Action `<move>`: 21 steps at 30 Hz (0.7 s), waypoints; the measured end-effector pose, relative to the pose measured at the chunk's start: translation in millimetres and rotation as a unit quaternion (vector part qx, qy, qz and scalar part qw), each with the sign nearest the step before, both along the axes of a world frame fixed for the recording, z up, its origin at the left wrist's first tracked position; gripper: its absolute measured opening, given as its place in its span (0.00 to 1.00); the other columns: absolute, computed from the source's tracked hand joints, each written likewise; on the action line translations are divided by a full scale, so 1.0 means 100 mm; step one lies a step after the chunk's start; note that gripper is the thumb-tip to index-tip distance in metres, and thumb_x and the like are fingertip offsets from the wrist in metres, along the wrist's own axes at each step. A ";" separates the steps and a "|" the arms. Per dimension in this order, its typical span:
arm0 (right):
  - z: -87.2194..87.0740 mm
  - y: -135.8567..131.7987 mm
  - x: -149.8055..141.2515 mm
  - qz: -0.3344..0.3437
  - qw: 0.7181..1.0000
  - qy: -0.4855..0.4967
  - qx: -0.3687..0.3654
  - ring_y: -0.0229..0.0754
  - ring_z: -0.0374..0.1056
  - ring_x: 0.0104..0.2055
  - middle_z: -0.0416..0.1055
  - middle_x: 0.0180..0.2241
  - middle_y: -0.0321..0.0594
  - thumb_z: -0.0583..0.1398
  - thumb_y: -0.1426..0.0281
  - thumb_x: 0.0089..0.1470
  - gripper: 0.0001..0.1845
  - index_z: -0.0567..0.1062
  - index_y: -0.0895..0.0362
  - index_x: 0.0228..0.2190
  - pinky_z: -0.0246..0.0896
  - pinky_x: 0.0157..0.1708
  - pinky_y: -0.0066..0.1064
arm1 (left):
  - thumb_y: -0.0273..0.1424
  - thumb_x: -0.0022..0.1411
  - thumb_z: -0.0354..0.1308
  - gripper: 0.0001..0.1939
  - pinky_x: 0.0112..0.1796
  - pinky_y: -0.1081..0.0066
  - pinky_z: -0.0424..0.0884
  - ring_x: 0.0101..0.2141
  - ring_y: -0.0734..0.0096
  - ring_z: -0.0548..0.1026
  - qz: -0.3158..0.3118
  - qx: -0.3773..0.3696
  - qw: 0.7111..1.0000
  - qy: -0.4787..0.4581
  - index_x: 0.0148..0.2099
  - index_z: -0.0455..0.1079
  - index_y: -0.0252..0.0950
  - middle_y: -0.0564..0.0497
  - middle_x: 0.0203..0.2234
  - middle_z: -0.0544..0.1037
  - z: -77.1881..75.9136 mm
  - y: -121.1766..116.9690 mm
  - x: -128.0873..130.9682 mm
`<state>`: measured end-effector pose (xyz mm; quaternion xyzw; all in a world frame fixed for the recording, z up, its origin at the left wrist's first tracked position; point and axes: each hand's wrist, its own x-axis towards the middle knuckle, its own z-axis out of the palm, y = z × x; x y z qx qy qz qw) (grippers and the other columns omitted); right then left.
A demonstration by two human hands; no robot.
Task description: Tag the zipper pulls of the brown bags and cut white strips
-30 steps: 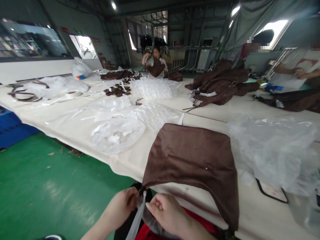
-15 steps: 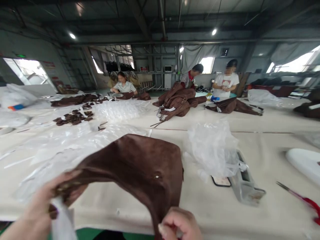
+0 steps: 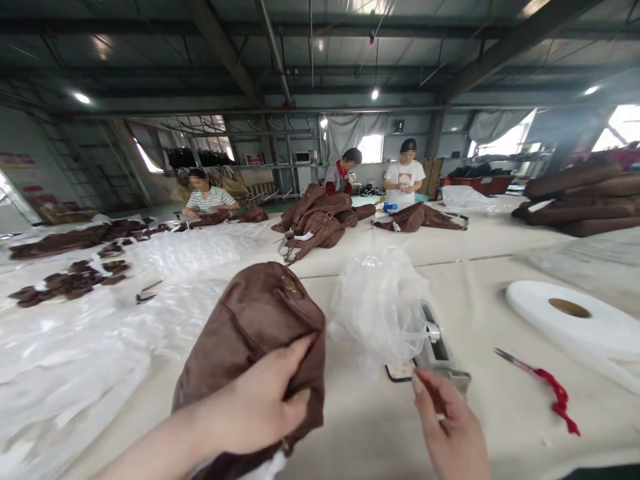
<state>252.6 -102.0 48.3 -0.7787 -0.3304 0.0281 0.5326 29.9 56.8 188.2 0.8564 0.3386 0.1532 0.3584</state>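
A brown leather bag with small brass-coloured fittings stands bunched up on the table in front of me. My left hand grips it by its near side, thumb and fingers pressed into the leather. To the right, apart from the bag, my right hand has its thumb and index finger together in a pinch; anything between them is too small to make out. Its fingertips are close to a dark-edged phone-like slab and a grey tape-dispenser-like holder. A crumpled clear plastic bag partly covers both.
Red-handled scissors and a large white roll lie at the right. Clear plastic sheets and brown scraps spread at the left. Across the table are piled brown bags and several people at work.
The brown bag has gone from being stretched between both hands to upright in my left hand alone. My right hand has let go and moved right. The view has turned right.
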 end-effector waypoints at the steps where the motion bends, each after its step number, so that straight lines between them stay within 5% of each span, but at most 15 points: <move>1: 0.06 0.00 0.10 -0.023 0.999 -0.043 -0.013 0.45 0.71 0.31 0.74 0.36 0.42 0.53 0.53 0.57 0.21 0.72 0.52 0.45 0.66 0.26 0.30 | 0.34 0.49 0.58 0.35 0.54 0.61 0.65 0.52 0.51 0.72 -0.051 0.018 0.997 0.054 0.61 0.64 0.37 0.42 0.52 0.74 -0.11 -0.09 0.13; 4: 0.20 0.05 0.35 -0.061 0.983 -0.162 -0.068 0.45 0.72 0.31 0.73 0.41 0.44 0.51 0.58 0.59 0.22 0.68 0.52 0.51 0.68 0.29 0.34 | 0.31 0.51 0.56 0.38 0.50 0.60 0.69 0.48 0.48 0.75 -0.114 0.047 0.974 0.187 0.66 0.58 0.32 0.35 0.50 0.75 -0.46 -0.33 0.38; 11: 0.22 0.24 0.67 -0.067 0.952 -0.263 -0.144 0.44 0.73 0.31 0.72 0.45 0.46 0.51 0.58 0.59 0.22 0.70 0.52 0.51 0.66 0.27 0.35 | 0.29 0.52 0.54 0.41 0.45 0.54 0.74 0.46 0.42 0.76 -0.119 0.076 0.930 0.340 0.67 0.52 0.22 0.26 0.50 0.74 -1.12 -0.56 0.43; 16: 0.11 0.37 0.87 -0.008 0.940 -0.285 -0.185 0.46 0.73 0.30 0.77 0.38 0.42 0.51 0.61 0.60 0.17 0.77 0.53 0.39 0.65 0.28 0.36 | 0.29 0.54 0.51 0.37 0.43 0.53 0.74 0.44 0.42 0.77 -0.128 0.116 0.930 0.326 0.66 0.54 0.21 0.26 0.49 0.74 -1.18 -0.32 0.16; 21: 0.05 0.37 0.87 -0.031 0.944 -0.273 -0.180 0.46 0.72 0.30 0.77 0.36 0.39 0.54 0.58 0.56 0.16 0.78 0.52 0.36 0.64 0.27 0.36 | 0.29 0.57 0.49 0.32 0.46 0.55 0.71 0.46 0.46 0.76 -0.110 0.113 0.929 0.334 0.64 0.59 0.27 0.31 0.47 0.76 -0.98 -0.08 -0.14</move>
